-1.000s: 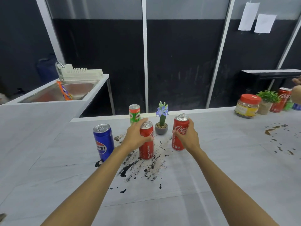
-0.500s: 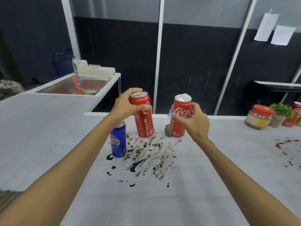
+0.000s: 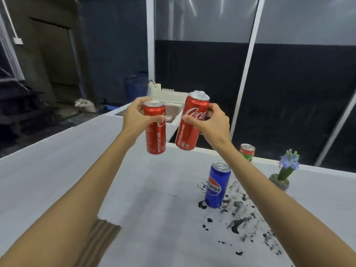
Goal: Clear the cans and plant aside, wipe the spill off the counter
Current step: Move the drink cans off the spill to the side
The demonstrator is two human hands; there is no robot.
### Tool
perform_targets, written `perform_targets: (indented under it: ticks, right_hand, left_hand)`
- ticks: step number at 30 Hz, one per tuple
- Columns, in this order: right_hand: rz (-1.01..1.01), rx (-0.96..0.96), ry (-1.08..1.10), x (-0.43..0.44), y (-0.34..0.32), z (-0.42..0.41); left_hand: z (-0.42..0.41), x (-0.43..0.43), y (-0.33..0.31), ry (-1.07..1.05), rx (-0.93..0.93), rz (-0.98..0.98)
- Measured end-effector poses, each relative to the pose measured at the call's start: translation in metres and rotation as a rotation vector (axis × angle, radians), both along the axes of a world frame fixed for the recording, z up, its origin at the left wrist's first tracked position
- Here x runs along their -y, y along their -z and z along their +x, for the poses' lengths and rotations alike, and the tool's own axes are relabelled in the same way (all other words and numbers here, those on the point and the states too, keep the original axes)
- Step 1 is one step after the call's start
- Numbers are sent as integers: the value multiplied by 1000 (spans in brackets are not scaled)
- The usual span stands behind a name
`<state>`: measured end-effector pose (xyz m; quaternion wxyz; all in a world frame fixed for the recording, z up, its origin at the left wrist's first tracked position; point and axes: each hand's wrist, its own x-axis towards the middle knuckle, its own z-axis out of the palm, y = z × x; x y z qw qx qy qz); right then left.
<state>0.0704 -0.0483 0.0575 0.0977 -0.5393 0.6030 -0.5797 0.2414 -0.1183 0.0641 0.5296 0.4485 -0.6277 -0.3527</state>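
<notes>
Lower right of frame, nearest: the spill (image 3: 240,222), dark blots and specks scattered over the pale counter (image 3: 67,180), not yet wiped. At its upper-left edge stands the blue can (image 3: 217,185), upright, base touching one blot. Risk: the right forearm crosses just beside it, and a careless sweep could tip it. If it holds liquid, the mess grows. Further right, the small potted plant (image 3: 283,175) is upright at the fringe of the specks. Behind it, the green-and-red can (image 3: 248,151) stands near the counter's rear edge, partly hidden by that forearm. Centre of frame, held clear above the counter: the left hand (image 3: 134,117) has fingers curled round the upper half of a red can (image 3: 155,132), upright. The right hand (image 3: 212,122) has thumb and fingers wrapped round a second red can (image 3: 190,122), tilted, top leaning right. The two cans hang just beside each other; contact not evident. The second can's top looks uneven, and I cannot tell whether it is opened or dented. Risks: if open, the tilt may slop drink onto clean counter; the cans may knock together; bases lifted out of a spill may drip in transit. Beyond, at centre: the sink (image 3: 173,112).
</notes>
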Motion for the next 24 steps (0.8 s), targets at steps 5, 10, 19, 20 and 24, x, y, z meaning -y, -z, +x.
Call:
perform_targets:
  ticks: [5, 10, 19, 20, 24]
  right_hand:
    - [202, -2, -99, 67, 49, 63]
    - [357, 28, -117, 113, 108, 108]
    - [440, 20, -128, 148, 144, 136]
    - [438, 39, -130, 149, 146, 136]
    - [463, 100, -190, 147, 146, 130]
  left_hand:
    - [62, 48, 57, -92, 117, 66]
    - [110, 88, 101, -128, 162, 137]
    - [135, 114, 134, -74, 76, 186]
    - [135, 115, 136, -75, 77, 186]
    - [130, 115, 133, -69, 98, 149]
